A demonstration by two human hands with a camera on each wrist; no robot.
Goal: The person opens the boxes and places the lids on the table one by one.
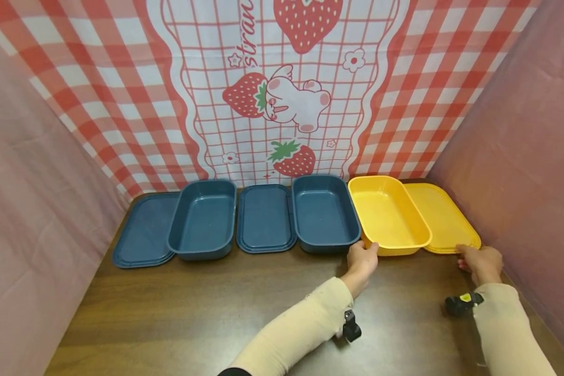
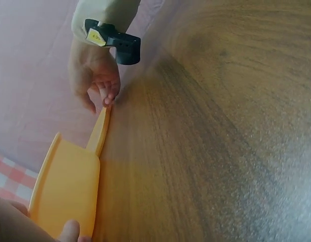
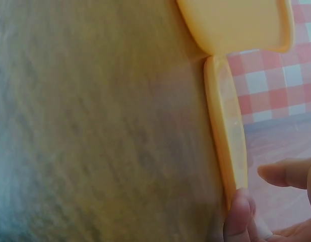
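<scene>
My left hand (image 1: 363,260) holds the near left corner of a yellow rectangular container (image 1: 389,214), its thumb (image 2: 69,232) lying against the wall. The yellow container stands upright, with nothing inside. To its right lies a flat yellow lid (image 1: 444,219), overlapped by the container's rim in the head view. At the lid's near right corner is my right hand (image 1: 483,262); its fingertips (image 3: 239,206) touch the lid's edge while the thumb stays apart from it. In the left wrist view, the right hand (image 2: 95,73) reaches the end of the lid (image 2: 99,132).
Further left in the row are a dark blue container (image 1: 326,211), a dark blue lid (image 1: 267,219), a second blue container (image 1: 204,219) and another blue lid (image 1: 145,230). A checked strawberry cloth (image 1: 291,104) hangs behind the wooden table (image 1: 192,313). Pink cloth (image 1: 507,136) hangs at both sides.
</scene>
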